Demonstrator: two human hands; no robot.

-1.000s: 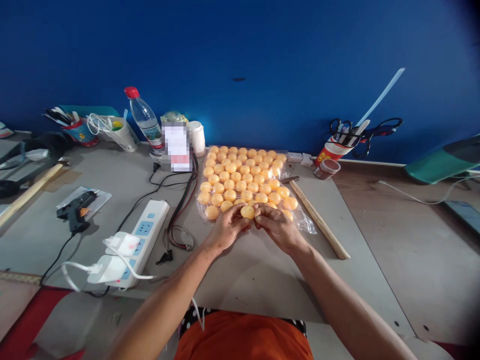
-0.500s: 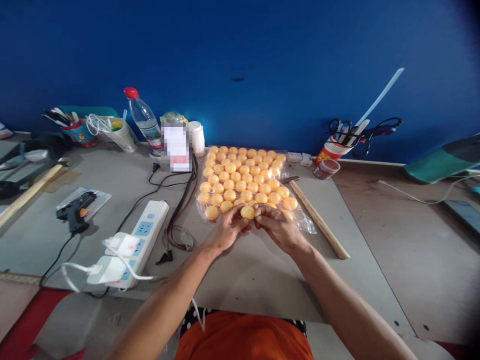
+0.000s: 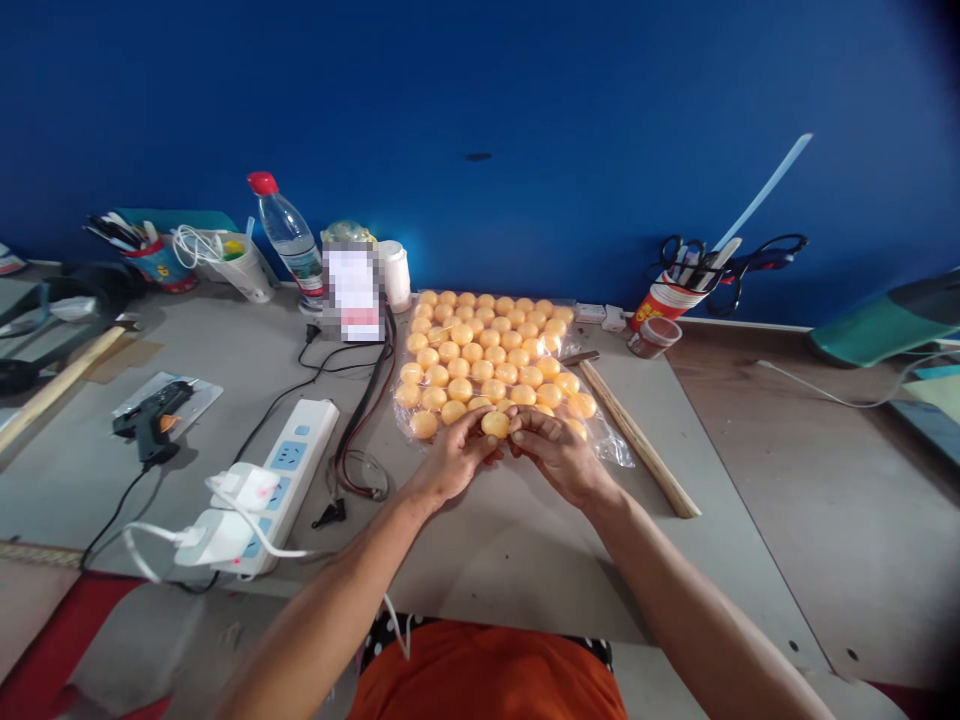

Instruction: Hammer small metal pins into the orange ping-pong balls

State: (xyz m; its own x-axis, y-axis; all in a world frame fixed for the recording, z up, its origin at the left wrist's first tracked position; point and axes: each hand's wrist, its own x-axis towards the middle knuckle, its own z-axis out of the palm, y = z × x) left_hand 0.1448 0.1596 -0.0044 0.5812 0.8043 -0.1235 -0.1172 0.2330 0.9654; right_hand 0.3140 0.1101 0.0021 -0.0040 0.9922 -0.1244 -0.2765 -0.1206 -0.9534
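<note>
A clear plastic bag of several orange balls (image 3: 484, 350) lies flat on the grey table (image 3: 525, 550) in front of me. My left hand (image 3: 454, 460) and my right hand (image 3: 559, 455) meet at the bag's near edge. Both have their fingers curled and pinch one orange ball (image 3: 495, 424) between them. Whether that ball is inside the bag's film or outside it I cannot tell.
A wooden stick (image 3: 637, 440) lies right of the bag. A white power strip (image 3: 262, 490) with plugs and cables sits to the left, and a black glue gun (image 3: 150, 420) farther left. A water bottle (image 3: 289, 235), cups and a scissors holder (image 3: 667, 295) line the blue wall.
</note>
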